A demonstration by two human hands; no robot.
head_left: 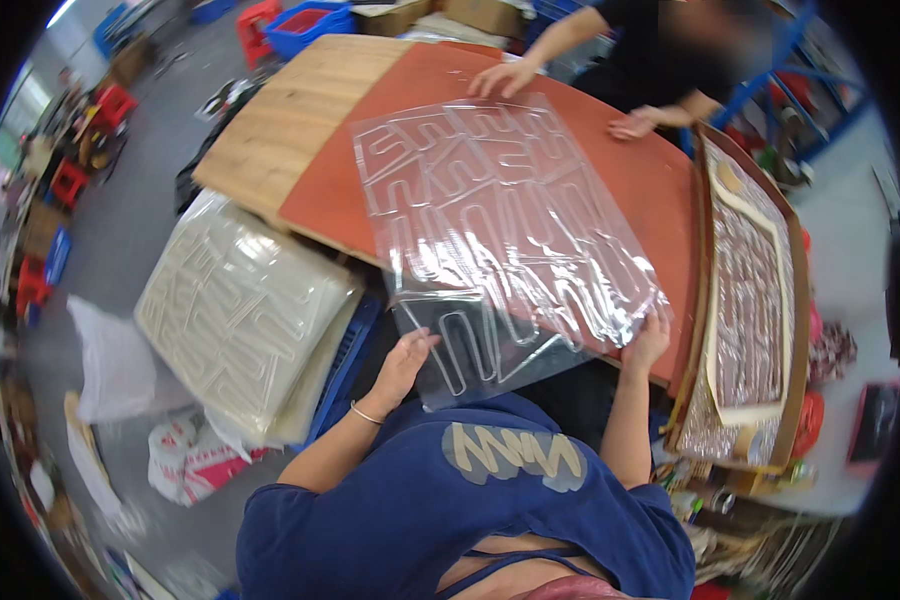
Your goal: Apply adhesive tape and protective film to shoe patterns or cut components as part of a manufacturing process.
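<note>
A large clear plastic sheet (490,215) with raised, finger-like moulded outlines lies across the table, and its near end juts past the edge toward my body. My left hand (407,362) pinches the sheet's near left edge. At its near right corner, my right hand (649,341) grips the same sheet. Under it, the table (630,190) has a reddish-brown surface. Across from me a person in black has one hand (503,78) just beyond the sheet's far edge and the other hand (633,124) over the table, apart from the sheet.
On my left, a stack of similar moulded sheets (245,310) rests on a blue crate (345,365). To the right stands an open cardboard box (792,330) holding more clear moulded sheets. Bare wood (290,110) shows at the table's left end. Plastic bags (185,460) lie on the floor.
</note>
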